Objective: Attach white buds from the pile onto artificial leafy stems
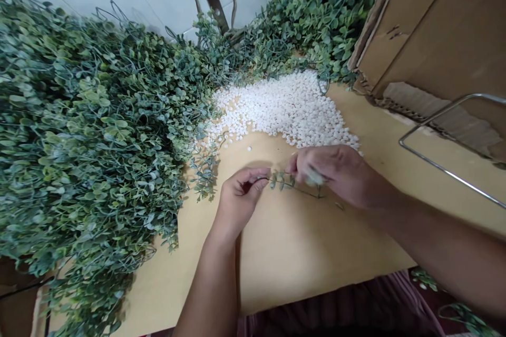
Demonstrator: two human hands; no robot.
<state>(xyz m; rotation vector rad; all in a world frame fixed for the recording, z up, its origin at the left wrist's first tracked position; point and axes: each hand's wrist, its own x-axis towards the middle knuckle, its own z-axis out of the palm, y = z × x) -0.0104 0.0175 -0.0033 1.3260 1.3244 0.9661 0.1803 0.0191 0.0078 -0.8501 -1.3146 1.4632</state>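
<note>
Just in front of the white pieces, my left hand [242, 192] pinches one end of a thin artificial leaf sprig [282, 185] between thumb and fingers. Small green leaves run along its stem to the right. My right hand [336, 171] is curled over the sprig's other part, its fingertips by the leaves and slightly blurred. A pale green smear shows at the fingers of that hand, too blurred to name. Beyond both hands lies a wide spread of small white round pieces [284, 105], with one loose piece [249, 148] nearer me.
A big heap of artificial greenery [98, 142] covers the left side, and another pile [320, 10] stands at the back. Cardboard [438, 26] rises at the right, with a bent metal rod [446, 168] before it. The tan tabletop [292, 263] ends close to my lap.
</note>
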